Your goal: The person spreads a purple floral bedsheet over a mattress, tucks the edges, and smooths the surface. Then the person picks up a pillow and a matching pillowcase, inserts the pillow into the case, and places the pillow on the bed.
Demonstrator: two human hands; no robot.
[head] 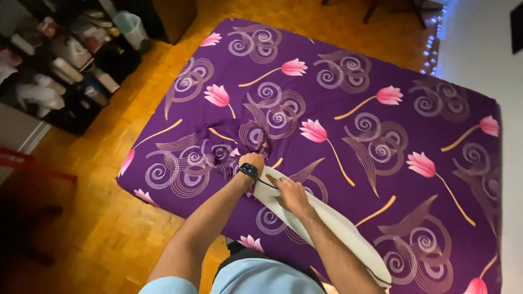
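A purple sheet [348,71] printed with pink flowers and pale swirls covers a mattress on the floor. My left hand [252,161], with a dark watch on the wrist, grips a bunched fold of the purple fabric near the mattress's near left part. My right hand [289,193] presses on a long cream-white pillow or bolster [348,239], which lies across the sheet and runs toward the lower right. The fabric is gathered and wrinkled around the pillow's upper end, which is partly hidden by my hands.
Wooden parquet floor [103,201] lies left of the mattress. A dark shelf [60,60] crowded with bottles and clutter stands at the upper left. A white wall [479,43] with small blue string lights [431,49] runs along the right side. A red frame [22,163] shows at far left.
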